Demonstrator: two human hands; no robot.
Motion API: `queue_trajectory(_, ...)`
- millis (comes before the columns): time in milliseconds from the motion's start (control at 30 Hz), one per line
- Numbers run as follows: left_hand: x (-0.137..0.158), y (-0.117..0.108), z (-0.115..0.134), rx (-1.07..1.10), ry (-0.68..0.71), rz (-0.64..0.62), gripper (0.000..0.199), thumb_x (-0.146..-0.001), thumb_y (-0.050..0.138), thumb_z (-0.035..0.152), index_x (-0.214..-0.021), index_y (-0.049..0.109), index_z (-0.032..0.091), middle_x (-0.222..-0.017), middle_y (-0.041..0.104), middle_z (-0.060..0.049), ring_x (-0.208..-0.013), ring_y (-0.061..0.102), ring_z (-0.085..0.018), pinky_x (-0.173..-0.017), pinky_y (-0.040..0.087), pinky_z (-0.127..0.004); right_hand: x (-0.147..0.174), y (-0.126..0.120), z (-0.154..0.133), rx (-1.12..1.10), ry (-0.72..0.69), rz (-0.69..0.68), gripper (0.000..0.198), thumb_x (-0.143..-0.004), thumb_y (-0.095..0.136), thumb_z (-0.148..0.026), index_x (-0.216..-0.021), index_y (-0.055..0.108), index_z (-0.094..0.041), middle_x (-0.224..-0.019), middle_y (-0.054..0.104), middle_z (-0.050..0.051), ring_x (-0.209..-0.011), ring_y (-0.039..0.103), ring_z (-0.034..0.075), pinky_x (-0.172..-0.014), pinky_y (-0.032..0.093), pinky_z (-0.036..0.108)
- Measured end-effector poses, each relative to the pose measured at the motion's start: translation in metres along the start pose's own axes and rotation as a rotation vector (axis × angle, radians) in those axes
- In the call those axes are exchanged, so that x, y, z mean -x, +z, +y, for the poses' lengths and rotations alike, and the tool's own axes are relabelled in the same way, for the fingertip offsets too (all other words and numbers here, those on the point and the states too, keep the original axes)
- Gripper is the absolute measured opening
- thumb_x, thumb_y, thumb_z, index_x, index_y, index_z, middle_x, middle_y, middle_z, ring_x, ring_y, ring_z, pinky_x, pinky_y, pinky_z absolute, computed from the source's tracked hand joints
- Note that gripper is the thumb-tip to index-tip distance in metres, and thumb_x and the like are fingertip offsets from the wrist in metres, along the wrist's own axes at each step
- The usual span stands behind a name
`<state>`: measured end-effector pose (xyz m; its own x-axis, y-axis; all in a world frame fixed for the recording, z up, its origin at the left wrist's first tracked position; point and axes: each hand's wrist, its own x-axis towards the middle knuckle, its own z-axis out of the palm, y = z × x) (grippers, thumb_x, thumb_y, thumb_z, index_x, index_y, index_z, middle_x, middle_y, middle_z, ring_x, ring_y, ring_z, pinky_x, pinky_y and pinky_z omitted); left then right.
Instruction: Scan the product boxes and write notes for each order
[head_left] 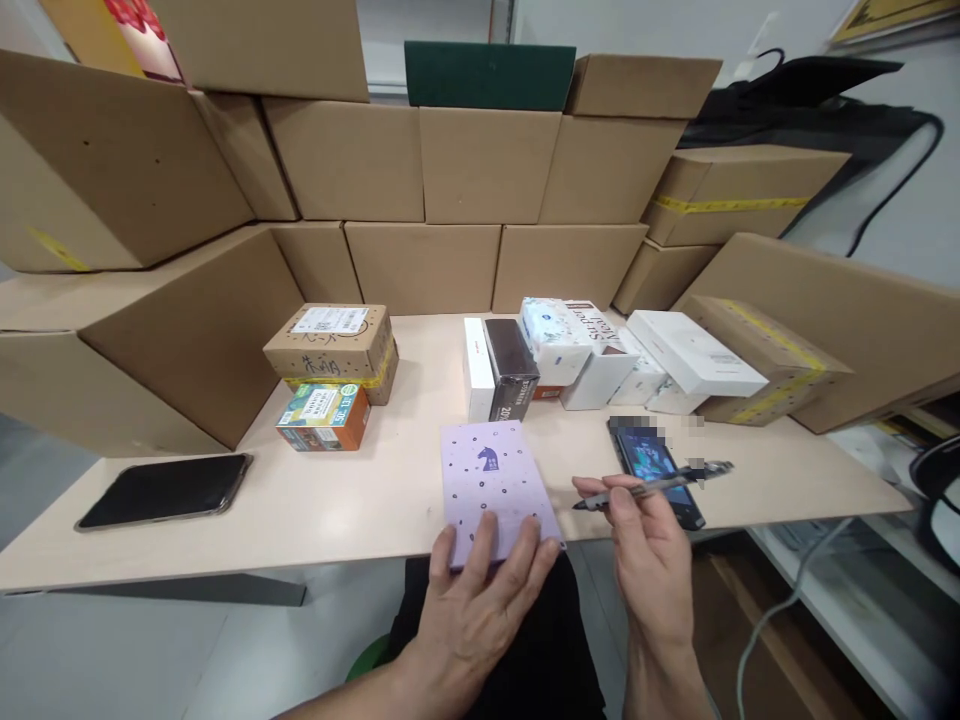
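My left hand (484,590) lies with spread fingers on the near end of a flat purple box (499,475). Small dark ring marks are scattered over its top, around a dark horse-head logo. The box rests on the table near the front edge. In my right hand (649,540) is a dark marker pen (641,490), held between thumb and fingers, its dark tip pointing left toward the box without touching it. Behind this hand lies a phone (656,470) with a lit screen, partly covered by the pen and fingers.
On the left are a dark phone (165,490), a small orange tea-like box (324,418) and a taped carton (330,345). Behind the purple box stand a narrow white box (478,370), a black box (512,365) and a tissue pack (553,340). Stacked cardboard boxes (424,265) wall the back.
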<state>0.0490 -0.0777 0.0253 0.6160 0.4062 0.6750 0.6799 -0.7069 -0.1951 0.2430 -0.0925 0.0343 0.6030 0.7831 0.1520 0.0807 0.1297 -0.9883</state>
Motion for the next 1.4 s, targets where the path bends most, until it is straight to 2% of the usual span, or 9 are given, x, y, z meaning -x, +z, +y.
queue_trajectory(100, -0.003, 0.007, 0.010, -0.024, -0.015, -0.016, 0.048, -0.087, 0.059, 0.018, -0.132, 0.062, 0.036, -0.141, 0.060, 0.003, -0.134, 0.045, -0.027, -0.118, 0.021, -0.049, -0.002, 0.001, -0.005, -0.029, -0.102, 0.144, 0.023, -0.091, 0.063, -0.043, -0.100, 0.064, -0.022, -0.104, 0.070, 0.006, -0.093, 0.064, 0.018, -0.088, 0.048, 0.035)
queue_trajectory(167, -0.006, 0.007, 0.011, 0.003, -0.033, -0.038, 0.049, -0.087, 0.060, 0.018, -0.133, 0.060, 0.036, -0.139, 0.063, 0.002, -0.126, 0.052, -0.026, -0.113, 0.028, -0.046, -0.005, 0.004, -0.010, -0.036, -0.143, 0.197, 0.021, -0.089, 0.067, -0.040, -0.098, 0.065, -0.022, -0.089, 0.066, 0.002, -0.077, 0.060, 0.014, -0.075, 0.048, 0.030)
queue_trajectory(267, -0.013, 0.001, 0.004, 0.140, -0.061, 0.006, 0.042, -0.088, 0.061, 0.020, -0.129, 0.063, 0.028, -0.128, 0.070, -0.003, -0.113, 0.060, -0.024, -0.102, 0.039, -0.043, -0.015, 0.015, -0.022, -0.109, -0.140, 0.096, 0.018, -0.091, 0.064, -0.039, -0.098, 0.062, -0.023, -0.067, 0.057, -0.004, -0.059, 0.053, 0.011, -0.060, 0.045, 0.026)
queue_trajectory(333, -0.018, -0.003, -0.007, 0.277, -0.095, 0.097, 0.036, -0.086, 0.065, 0.025, -0.122, 0.066, 0.019, -0.114, 0.074, -0.008, -0.104, 0.064, -0.025, -0.091, 0.047, -0.040, -0.025, 0.027, -0.030, -0.131, -0.131, -0.023, 0.017, -0.092, 0.062, -0.039, -0.097, 0.059, -0.023, -0.065, 0.058, -0.005, -0.056, 0.054, 0.011, -0.057, 0.046, 0.025)
queue_trajectory(433, -0.021, -0.002, -0.026, 0.478, -0.118, 0.189, 0.032, -0.081, 0.065, 0.026, -0.112, 0.066, 0.016, -0.101, 0.075, -0.011, -0.099, 0.065, -0.027, -0.087, 0.053, -0.042, -0.041, 0.048, -0.038, -0.045, -0.128, -0.151, 0.019, -0.089, 0.064, -0.039, -0.090, 0.055, -0.022, -0.069, 0.061, -0.004, -0.055, 0.054, 0.010, -0.055, 0.045, 0.023)
queue_trajectory(600, -0.015, 0.021, -0.044, 0.619, -0.093, 0.243, 0.033, -0.079, 0.057, 0.026, -0.110, 0.067, 0.018, -0.099, 0.075, -0.010, -0.105, 0.066, -0.029, -0.096, 0.053, -0.050, -0.053, 0.072, -0.031, 0.170, -0.174, -0.265, 0.021, -0.091, 0.056, -0.041, -0.086, 0.056, -0.022, -0.067, 0.058, -0.004, -0.058, 0.053, 0.011, -0.055, 0.042, 0.022)
queue_trajectory(867, -0.014, 0.037, -0.045, 0.704, -0.167, 0.348, 0.024, -0.077, 0.053, 0.015, -0.094, 0.069, 0.021, -0.088, 0.076, -0.005, -0.095, 0.069, -0.022, -0.092, 0.055, -0.044, -0.044, 0.070, -0.029, 0.459, -0.281, -0.206, 0.025, -0.096, 0.046, -0.039, -0.080, 0.054, -0.022, -0.056, 0.053, -0.006, -0.051, 0.049, 0.011, -0.055, 0.037, 0.023)
queue_trajectory(1100, -0.016, 0.042, -0.044, 0.715, -0.154, 0.423, 0.022, -0.077, 0.054, 0.012, -0.093, 0.068, 0.019, -0.087, 0.074, -0.006, -0.093, 0.069, -0.022, -0.090, 0.054, -0.044, -0.046, 0.071, -0.030, 0.484, -0.298, -0.213, 0.026, -0.097, 0.045, -0.041, -0.081, 0.053, -0.022, -0.056, 0.053, -0.007, -0.050, 0.048, 0.011, -0.052, 0.035, 0.022)
queue_trajectory(1400, -0.015, 0.043, -0.043, 0.730, -0.156, 0.425, 0.022, -0.077, 0.054, 0.011, -0.094, 0.067, 0.017, -0.089, 0.073, -0.006, -0.096, 0.067, -0.023, -0.092, 0.052, -0.044, -0.048, 0.071, -0.026, 0.546, -0.355, -0.242, 0.026, -0.098, 0.044, -0.037, -0.079, 0.052, -0.022, -0.060, 0.055, -0.005, -0.055, 0.052, 0.011, -0.057, 0.036, 0.023)
